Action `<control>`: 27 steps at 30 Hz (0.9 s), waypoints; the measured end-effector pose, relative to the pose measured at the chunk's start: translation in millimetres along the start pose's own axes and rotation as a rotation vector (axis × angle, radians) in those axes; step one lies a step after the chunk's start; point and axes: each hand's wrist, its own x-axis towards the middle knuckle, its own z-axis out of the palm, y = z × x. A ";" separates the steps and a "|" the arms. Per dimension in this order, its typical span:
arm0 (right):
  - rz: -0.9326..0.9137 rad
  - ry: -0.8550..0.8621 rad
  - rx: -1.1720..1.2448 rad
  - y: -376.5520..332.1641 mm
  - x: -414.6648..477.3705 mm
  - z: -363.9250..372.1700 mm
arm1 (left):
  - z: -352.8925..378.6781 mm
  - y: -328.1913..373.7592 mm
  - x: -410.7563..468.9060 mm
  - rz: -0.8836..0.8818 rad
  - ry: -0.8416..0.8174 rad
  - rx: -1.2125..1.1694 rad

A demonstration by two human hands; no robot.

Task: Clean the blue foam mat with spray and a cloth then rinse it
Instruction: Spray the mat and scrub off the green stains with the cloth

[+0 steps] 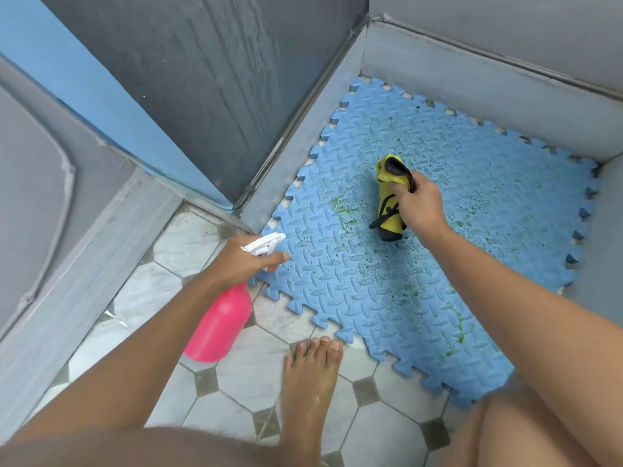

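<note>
A blue foam mat (455,251) with jigsaw edges lies on the floor in a corner, speckled with wet drops and green smears. My left hand (244,259) grips the white trigger head of a pink spray bottle (219,323), nozzle aimed at the mat's near-left edge. My right hand (419,205) holds a bunched yellow and black cloth (389,205) above the middle of the mat, its lower end touching or close to the surface.
Grey skirting and walls (303,156) box the mat in at the left and back. White and grey floor tiles (236,392) spread in front. My bare foot (308,375) stands on the tiles by the mat's front edge, and my knees fill the bottom.
</note>
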 end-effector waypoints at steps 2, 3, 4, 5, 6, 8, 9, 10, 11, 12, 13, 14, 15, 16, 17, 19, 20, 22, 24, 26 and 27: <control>-0.023 0.004 -0.004 -2.9 3.5 3.3 | -12.4 -5.6 0.4 -0.023 -0.041 0.006; -0.044 0.006 -0.010 -5.3 5.6 5.5 | -15.6 -7.6 -0.7 -0.035 -0.050 0.007; -0.072 0.010 -0.020 -8.5 8.2 8.7 | -14.9 -10.8 -1.6 -0.046 -0.049 0.002; -0.112 0.013 -0.047 -12.5 10.4 12.3 | -11.6 -15.9 -2.4 -0.060 -0.036 0.003; -0.155 0.009 -0.091 -16.5 13.9 17.1 | -8.1 -20.1 -3.3 -0.075 -0.017 0.011; -0.236 -0.015 -0.193 -25.9 23.3 30.8 | -6.0 -21.4 -4.7 -0.103 0.002 0.049; -0.271 -0.043 -0.233 -30.7 29.2 39.8 | -7.3 -22.3 -4.2 -0.105 -0.012 0.047; -0.300 -0.084 -0.268 -35.0 36.1 49.9 | -9.2 -21.6 -4.0 -0.094 -0.032 0.030; -0.327 -0.129 -0.309 -38.4 43.9 60.5 | -12.3 -20.6 -3.7 -0.062 -0.041 0.011; -0.351 -0.170 -0.357 -40.4 50.9 71.5 | -13.9 -17.8 -5.3 -0.035 -0.038 -0.006; -0.373 -0.203 -0.410 -40.9 57.4 82.2 | -14.9 -16.6 -7.1 -0.023 -0.020 -0.008; -0.391 -0.229 -0.464 -40.1 63.3 92.4 | -15.3 -16.5 -9.1 -0.015 0.010 -0.001; -0.401 -0.248 -0.513 -38.3 68.2 102.0 | -15.7 -19.2 -10.0 -0.009 0.046 0.007; -0.400 -0.254 -0.570 -36.5 70.5 110.0 | -16.5 -19.9 -12.3 -0.006 0.078 0.009; -0.398 -0.245 -0.631 -34.2 70.2 116.2 | -17.9 -21.8 -13.1 -0.002 0.104 0.014; -0.404 -0.184 -0.716 -28.9 61.1 127.0 | -22.3 -24.2 -14.1 0.006 0.119 -0.023; -0.427 -0.164 -0.733 -26.8 47.1 132.6 | -25.6 -23.4 -14.9 0.004 0.122 -0.046; -0.533 -0.215 -0.756 -17.4 3.1 144.3 | -32.1 -21.0 -19.6 0.030 0.124 -0.100; -0.762 -0.407 -0.778 3.5 -53.5 151.8 | -35.3 -15.3 -22.8 0.039 0.116 -0.133; -0.986 -0.689 -0.786 29.4 -100.1 142.2 | -33.7 -17.3 -22.3 0.021 0.081 -0.072; -1.058 -0.768 -0.766 39.5 -102.0 131.9 | -35.6 -13.9 -24.7 0.033 0.065 -0.085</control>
